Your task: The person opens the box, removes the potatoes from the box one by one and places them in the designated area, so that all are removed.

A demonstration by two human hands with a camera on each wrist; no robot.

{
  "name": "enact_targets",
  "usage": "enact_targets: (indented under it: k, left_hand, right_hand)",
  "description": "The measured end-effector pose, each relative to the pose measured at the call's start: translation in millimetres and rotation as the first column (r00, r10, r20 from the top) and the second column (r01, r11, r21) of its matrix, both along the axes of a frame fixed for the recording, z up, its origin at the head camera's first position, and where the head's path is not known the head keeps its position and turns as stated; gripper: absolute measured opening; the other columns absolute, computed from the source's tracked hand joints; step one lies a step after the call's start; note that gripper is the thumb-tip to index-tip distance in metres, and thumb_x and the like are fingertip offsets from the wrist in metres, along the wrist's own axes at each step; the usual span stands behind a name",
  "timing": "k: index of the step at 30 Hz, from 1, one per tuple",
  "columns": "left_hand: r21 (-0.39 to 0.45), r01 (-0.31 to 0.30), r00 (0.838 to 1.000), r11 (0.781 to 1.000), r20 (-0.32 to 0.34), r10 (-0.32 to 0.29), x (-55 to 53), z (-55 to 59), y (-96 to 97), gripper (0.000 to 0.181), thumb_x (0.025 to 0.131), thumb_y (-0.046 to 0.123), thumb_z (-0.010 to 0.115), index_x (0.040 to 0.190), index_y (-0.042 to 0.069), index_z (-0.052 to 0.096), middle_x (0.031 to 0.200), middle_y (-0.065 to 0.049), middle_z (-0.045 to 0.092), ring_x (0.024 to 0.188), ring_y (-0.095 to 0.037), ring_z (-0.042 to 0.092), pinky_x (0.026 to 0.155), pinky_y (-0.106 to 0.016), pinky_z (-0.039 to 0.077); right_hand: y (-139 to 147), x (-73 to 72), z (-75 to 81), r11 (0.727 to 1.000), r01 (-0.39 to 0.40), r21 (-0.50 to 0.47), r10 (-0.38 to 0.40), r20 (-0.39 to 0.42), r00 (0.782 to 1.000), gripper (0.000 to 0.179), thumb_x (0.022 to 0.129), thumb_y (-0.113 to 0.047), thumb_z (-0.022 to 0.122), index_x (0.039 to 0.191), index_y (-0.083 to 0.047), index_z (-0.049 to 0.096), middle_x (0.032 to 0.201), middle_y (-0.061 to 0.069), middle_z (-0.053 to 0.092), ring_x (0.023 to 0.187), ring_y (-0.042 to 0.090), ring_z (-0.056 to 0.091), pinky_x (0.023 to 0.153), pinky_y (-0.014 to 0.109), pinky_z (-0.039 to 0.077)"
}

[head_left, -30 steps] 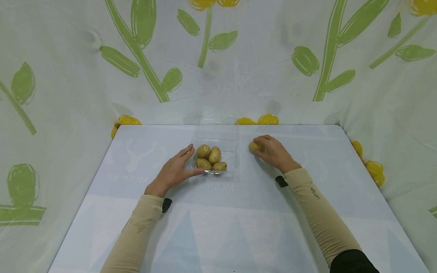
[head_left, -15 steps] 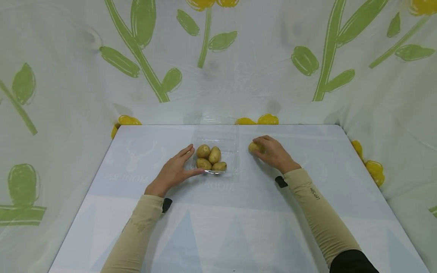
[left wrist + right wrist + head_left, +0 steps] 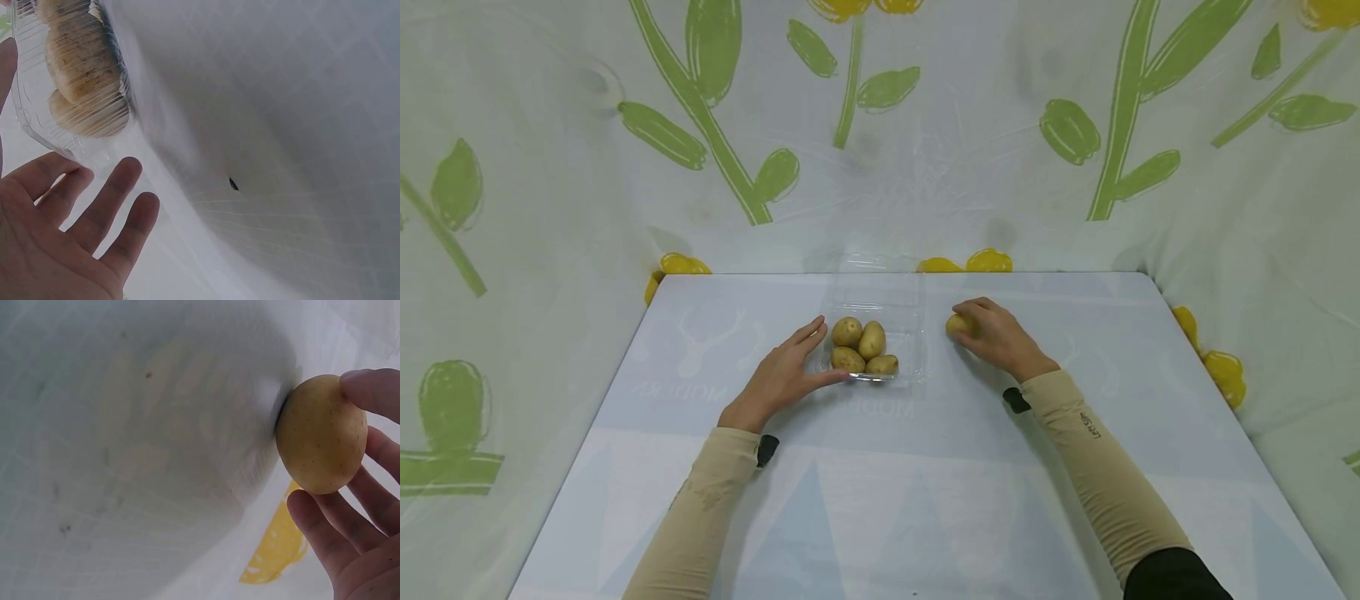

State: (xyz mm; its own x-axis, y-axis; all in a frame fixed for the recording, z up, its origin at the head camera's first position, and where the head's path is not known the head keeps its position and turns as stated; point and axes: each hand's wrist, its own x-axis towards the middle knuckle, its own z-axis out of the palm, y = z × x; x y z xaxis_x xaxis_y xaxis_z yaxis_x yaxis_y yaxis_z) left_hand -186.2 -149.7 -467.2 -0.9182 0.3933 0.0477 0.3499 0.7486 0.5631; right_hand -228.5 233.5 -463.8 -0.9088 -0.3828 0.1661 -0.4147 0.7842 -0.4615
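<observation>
A clear plastic clamshell box [image 3: 912, 350] with its lid raised stands at the back middle of the table. Several potatoes [image 3: 872, 341] lie in its left part. At the box's left front corner is my left hand [image 3: 780, 379], fingers fairly straight and spread. Its thumb lies along the front rim; in the left wrist view, fingertips [image 3: 81, 172] meet the box's edge. To the right of the box, my right hand [image 3: 1002, 335] holds a single potato [image 3: 322, 434] low at the table surface, thumb on one side and fingers on the other. The hand covers part of this potato in the head view.
The table [image 3: 880, 517] has a pale blue and white printed cover. A white curtain [image 3: 955, 167] with green leaves and yellow flowers hangs behind it and at both sides. The raised clear lid [image 3: 877, 287] leans toward the back edge.
</observation>
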Motion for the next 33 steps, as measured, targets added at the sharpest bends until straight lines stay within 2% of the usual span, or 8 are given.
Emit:
enact_targets:
  k: [17,33]
  left_hand:
    - [-0.005,0.005,1.0,1.0,0.002,-0.005,-0.2,2.1,1.3,0.102,0.084,0.07,0.068,0.158,0.006,0.035,0.167,0.001,0.024,0.15,-0.029,0.03,0.117,-0.054,0.033]
    - [-0.012,0.0,1.0,1.0,0.008,0.0,-0.3,0.8,1.2,0.101,0.085,0.067,0.07,0.158,0.008,0.034,0.167,0.002,0.024,0.15,-0.026,0.029,0.118,-0.051,0.032]
  right_hand:
    - [0.2,1.6,1.5,1.0,-0.005,-0.003,0.005,0.002,1.0,0.044,0.094,-0.018,0.075,0.133,-0.001,0.063,0.133,0.017,0.06,0.124,0.033,0.056,0.106,0.048,0.046]
    - [-3.4,8.5,15.1,0.999,-0.025,-0.037,0.022,-0.079,0.997,0.046,0.093,-0.015,0.076,0.135,-0.004,0.061,0.136,0.015,0.058,0.126,0.034,0.055,0.107,0.049,0.045]
